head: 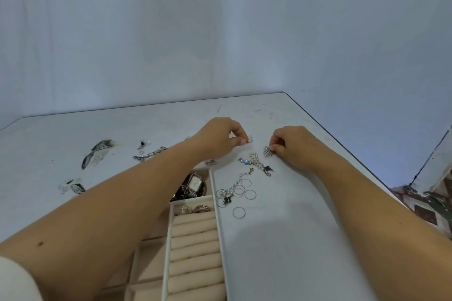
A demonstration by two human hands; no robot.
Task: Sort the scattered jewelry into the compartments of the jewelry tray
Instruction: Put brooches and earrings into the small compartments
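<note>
Head view: the left hand [220,138] pinches one fan earring [250,140] in its grip; the right hand [294,148] pinches the other earring [267,151]. The tray [216,205] lies behind both grips (toward the person). Either thin fingertip hold may slip, dropping an earring among the loose rings [244,193].

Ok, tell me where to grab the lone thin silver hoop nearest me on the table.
I'd pinch the thin silver hoop at its right rim from above, one fingertip inside, one outside. It lies flat, too thin to get under, and the white jewelry tray wall stands close on its left.
</note>
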